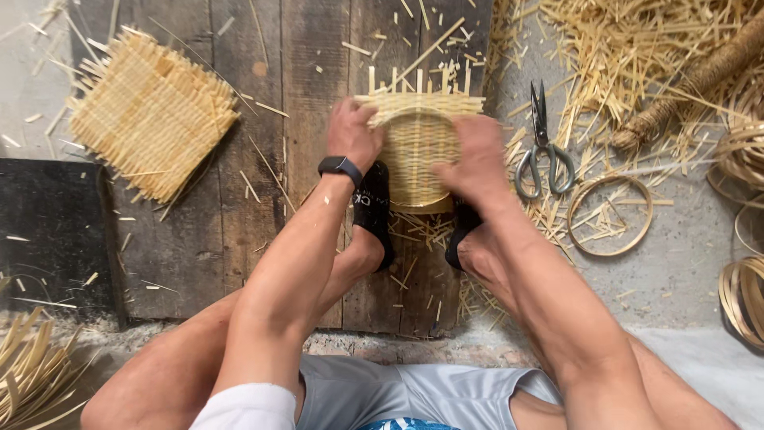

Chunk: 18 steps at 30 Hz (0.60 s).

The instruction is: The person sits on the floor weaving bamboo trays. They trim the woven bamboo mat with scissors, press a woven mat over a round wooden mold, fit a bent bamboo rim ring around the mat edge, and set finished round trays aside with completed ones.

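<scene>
A small round woven bamboo basket (417,147) lies on its side on a wooden board (263,199), its base toward me and loose strip ends sticking up at its far rim. My left hand (351,133), with a dark watch at the wrist, grips the basket's left side. On the right side my right hand (477,159) presses against the weave. Both feet in black socks rest just below the basket, one on each side.
A stack of flat woven bamboo mats (151,111) lies at the upper left. Grey-handled scissors (543,147) and a thin bamboo hoop (610,215) lie to the right. Loose strips litter the upper right, with coiled bamboo bands (744,295) at the right edge.
</scene>
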### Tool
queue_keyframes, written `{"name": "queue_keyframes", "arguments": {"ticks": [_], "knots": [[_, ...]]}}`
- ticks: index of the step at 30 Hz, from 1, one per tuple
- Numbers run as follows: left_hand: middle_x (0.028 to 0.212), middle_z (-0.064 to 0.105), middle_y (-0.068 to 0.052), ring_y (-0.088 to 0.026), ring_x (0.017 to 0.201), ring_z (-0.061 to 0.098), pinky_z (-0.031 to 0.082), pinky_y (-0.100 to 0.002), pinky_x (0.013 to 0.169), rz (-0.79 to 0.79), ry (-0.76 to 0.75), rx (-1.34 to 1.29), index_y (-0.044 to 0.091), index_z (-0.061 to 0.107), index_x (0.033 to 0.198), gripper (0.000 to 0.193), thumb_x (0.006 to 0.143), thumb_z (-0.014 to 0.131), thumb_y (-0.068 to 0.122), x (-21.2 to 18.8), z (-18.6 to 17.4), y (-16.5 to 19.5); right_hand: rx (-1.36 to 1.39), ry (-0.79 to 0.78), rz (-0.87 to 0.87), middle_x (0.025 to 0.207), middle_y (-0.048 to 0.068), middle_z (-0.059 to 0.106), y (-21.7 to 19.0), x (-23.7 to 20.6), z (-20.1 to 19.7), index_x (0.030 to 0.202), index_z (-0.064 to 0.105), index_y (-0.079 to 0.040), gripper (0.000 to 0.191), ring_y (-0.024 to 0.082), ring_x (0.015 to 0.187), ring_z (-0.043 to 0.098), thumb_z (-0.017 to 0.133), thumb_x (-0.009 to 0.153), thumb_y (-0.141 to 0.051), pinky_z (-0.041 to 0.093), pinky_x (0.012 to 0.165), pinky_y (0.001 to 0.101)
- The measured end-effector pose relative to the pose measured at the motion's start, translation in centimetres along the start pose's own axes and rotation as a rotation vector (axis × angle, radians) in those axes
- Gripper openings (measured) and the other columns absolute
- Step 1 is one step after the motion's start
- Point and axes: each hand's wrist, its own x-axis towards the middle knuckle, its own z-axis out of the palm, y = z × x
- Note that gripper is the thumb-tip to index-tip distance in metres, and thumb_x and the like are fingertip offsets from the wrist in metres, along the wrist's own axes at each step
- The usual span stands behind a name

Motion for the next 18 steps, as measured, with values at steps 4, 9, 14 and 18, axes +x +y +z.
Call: {"name": "queue_keyframes", "arguments": {"ticks": [4, 9, 14, 18], "knots": [[0.124, 0.068, -0.009, -0.034, 0.118, 0.052, 0.046, -0.046, 0.1, 0.499, 0.03, 0.04, 0.013, 0.079, 0.114, 0.03, 0.091, 0.077, 0.032, 3.2, 2.9, 2.1, -0.313, -0.149, -0.271, 0.16, 0.032, 0.017, -5.5, -0.8, 4.1, 0.16, 0.021, -0.006, 0.13, 0.047, 0.15, 0.014, 0.079, 0.057, -0.062, 0.012, 0.12, 0.0647], [0.118, 0.067, -0.003, -0.025, 0.108, 0.054, 0.049, -0.041, 0.1, 0.307, -0.078, -0.219, 0.021, 0.081, 0.112, 0.021, 0.099, 0.068, 0.032, 3.6, 6.1, 0.7, -0.364, 0.196, -0.402, 0.165, 0.034, 0.017, -4.0, -1.5, 8.5, 0.161, 0.035, -0.001, 0.093, 0.051, 0.154, 0.013, 0.069, 0.089, -0.049, 0.01, 0.124, 0.0681], [0.112, 0.066, -0.002, -0.024, 0.103, 0.057, 0.051, -0.037, 0.096, 0.233, -0.136, -0.241, 0.019, 0.081, 0.108, 0.022, 0.099, 0.066, 0.032, 4.2, 6.4, 0.8, -0.252, 0.107, -0.329, 0.156, 0.028, 0.032, -3.7, -1.7, 8.0, 0.151, 0.048, -0.001, 0.095, 0.046, 0.147, 0.026, 0.073, 0.073, -0.047, 0.019, 0.121, 0.0628], [0.111, 0.066, -0.003, -0.025, 0.099, 0.058, 0.051, -0.037, 0.093, 0.307, -0.188, -0.258, 0.015, 0.079, 0.107, 0.023, 0.099, 0.067, 0.033, 5.1, 5.6, 1.0, 0.145, 0.066, -0.438, 0.141, 0.022, 0.058, -0.9, 0.7, 4.1, 0.131, 0.059, -0.004, 0.063, 0.034, 0.138, 0.048, 0.077, 0.092, -0.051, 0.033, 0.12, 0.0506]]}}
